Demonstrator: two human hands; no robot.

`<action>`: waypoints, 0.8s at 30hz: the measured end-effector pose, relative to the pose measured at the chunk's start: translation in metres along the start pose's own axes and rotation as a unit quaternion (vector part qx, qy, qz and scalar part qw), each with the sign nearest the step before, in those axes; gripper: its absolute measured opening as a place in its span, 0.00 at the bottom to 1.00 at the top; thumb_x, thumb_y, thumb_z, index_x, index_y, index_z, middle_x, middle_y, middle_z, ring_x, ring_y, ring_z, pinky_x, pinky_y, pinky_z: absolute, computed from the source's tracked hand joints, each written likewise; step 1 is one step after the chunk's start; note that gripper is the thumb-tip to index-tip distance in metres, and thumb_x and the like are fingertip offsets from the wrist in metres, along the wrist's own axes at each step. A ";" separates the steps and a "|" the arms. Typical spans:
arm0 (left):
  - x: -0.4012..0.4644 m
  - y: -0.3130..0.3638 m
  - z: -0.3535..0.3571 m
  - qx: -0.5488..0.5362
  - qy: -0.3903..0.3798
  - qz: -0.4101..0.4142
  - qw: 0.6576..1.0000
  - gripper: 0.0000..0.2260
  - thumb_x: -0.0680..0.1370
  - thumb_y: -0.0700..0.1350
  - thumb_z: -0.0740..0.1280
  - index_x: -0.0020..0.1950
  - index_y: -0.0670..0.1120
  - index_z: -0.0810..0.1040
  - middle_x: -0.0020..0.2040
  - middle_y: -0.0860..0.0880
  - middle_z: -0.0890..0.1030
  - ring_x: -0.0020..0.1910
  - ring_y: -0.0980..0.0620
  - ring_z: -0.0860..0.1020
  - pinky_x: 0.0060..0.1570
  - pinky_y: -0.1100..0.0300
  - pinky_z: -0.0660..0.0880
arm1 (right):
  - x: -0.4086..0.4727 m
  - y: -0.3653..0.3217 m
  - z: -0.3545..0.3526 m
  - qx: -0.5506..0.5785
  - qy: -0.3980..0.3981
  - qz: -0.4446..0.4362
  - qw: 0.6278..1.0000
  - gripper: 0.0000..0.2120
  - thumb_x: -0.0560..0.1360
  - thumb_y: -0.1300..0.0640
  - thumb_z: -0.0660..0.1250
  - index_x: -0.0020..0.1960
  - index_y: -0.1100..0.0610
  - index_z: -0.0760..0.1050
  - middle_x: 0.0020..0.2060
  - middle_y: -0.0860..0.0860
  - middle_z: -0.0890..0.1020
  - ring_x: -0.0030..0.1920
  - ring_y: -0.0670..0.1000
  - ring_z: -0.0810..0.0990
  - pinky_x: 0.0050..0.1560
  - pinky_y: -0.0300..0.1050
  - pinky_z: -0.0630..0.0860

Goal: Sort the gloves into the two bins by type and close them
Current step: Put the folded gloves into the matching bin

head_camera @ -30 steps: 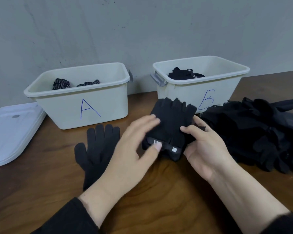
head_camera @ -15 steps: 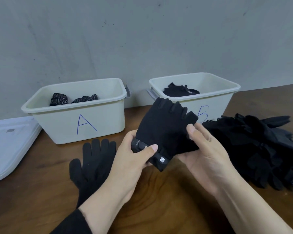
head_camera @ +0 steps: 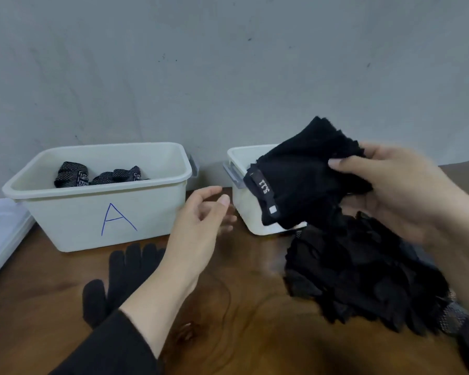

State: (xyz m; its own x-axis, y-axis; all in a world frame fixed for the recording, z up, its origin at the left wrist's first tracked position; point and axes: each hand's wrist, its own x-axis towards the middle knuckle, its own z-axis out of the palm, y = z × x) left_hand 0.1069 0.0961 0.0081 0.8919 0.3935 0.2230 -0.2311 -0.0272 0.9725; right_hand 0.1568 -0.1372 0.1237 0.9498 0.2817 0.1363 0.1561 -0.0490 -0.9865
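Black fingerless fabric glove (head_camera: 303,180), released by the loosely open left hand (head_camera: 201,215), now pinched by the right hand (head_camera: 395,185) over the white plastic right-hand bin (head_camera: 244,209), ready to drop.

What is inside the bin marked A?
In the bin marked A lie two or more black gloves with dotted white pattern. Its front wall hides the bottom, so there may be more.

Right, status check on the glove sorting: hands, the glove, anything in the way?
Right hand grips fingerless glove in front of right bin. Left hand open, empty. Bins lidless. Nothing blocking.
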 end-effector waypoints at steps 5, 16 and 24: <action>0.014 -0.041 -0.003 0.140 -0.017 -0.032 0.989 0.11 0.83 0.52 0.61 0.64 0.64 0.73 0.60 0.61 0.80 0.61 0.62 0.77 0.59 0.66 0.73 | 0.070 -0.046 -0.030 -0.104 0.066 -0.030 0.992 0.07 0.79 0.61 0.68 0.57 0.56 0.79 0.46 0.51 0.86 0.45 0.47 0.87 0.34 0.37 0.81; 0.022 -0.063 -0.012 0.166 -0.012 -0.071 0.983 0.09 0.82 0.56 0.62 0.61 0.65 0.74 0.57 0.61 0.81 0.58 0.61 0.78 0.60 0.61 0.74 | 0.177 -0.001 0.017 -0.075 0.032 0.105 0.991 0.04 0.80 0.65 0.65 0.54 0.59 0.76 0.49 0.56 0.83 0.44 0.51 0.85 0.35 0.43 0.83; 0.023 -0.063 -0.012 0.165 -0.006 -0.076 0.983 0.10 0.82 0.55 0.63 0.63 0.63 0.75 0.49 0.62 0.81 0.50 0.72 0.76 0.46 0.71 0.68 | 0.208 0.057 0.022 -0.456 0.028 0.140 0.878 0.14 0.76 0.58 0.74 0.54 0.67 0.77 0.48 0.63 0.81 0.44 0.64 0.83 0.47 0.59 0.84</action>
State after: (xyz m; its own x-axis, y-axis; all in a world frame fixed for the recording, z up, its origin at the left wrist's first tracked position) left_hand 0.1376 0.1183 -0.0485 0.9110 0.4062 0.0715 0.0434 -0.2668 0.9628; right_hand 0.3574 -0.0602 0.0938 0.9934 0.0898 -0.0715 0.0419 -0.8634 -0.5028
